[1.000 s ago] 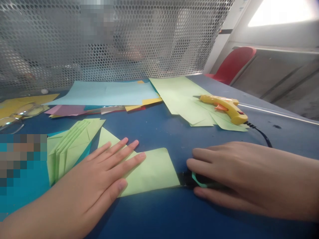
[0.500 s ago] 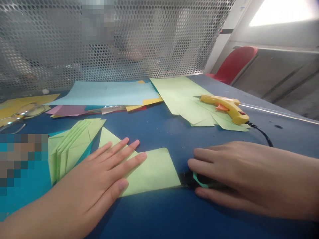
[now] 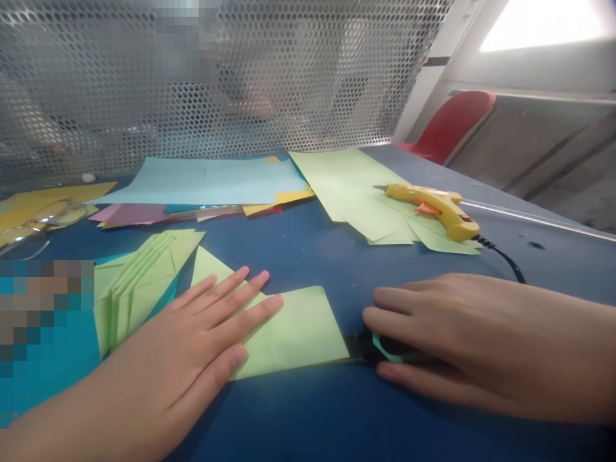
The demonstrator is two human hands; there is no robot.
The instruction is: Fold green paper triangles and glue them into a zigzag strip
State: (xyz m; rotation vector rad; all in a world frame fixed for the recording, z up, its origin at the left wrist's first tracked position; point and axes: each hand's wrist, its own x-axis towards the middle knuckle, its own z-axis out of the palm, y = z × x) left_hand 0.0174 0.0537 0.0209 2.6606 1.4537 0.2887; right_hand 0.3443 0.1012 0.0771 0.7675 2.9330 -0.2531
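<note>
My left hand (image 3: 197, 350) lies flat with fingers spread on a piece of light green paper (image 3: 303, 327), pressing it to the blue table. My right hand (image 3: 462, 340) is curled around the scissors (image 3: 385, 348), whose black and teal handle shows between fingers and thumb. Their blades are out of sight, and the dark front part meets the paper's right corner. Beside my left wrist stands a bundle of folded light green paper pieces (image 3: 139, 285), partly hidden by the hand.
A yellow glue gun (image 3: 433, 202) with a black cord rests on light green sheets (image 3: 346, 186) at the back right. Light blue paper (image 3: 206, 183) covers other coloured sheets at the back. Glasses (image 3: 33, 228) lie at the left. A perforated metal screen (image 3: 289, 77) closes off the far side.
</note>
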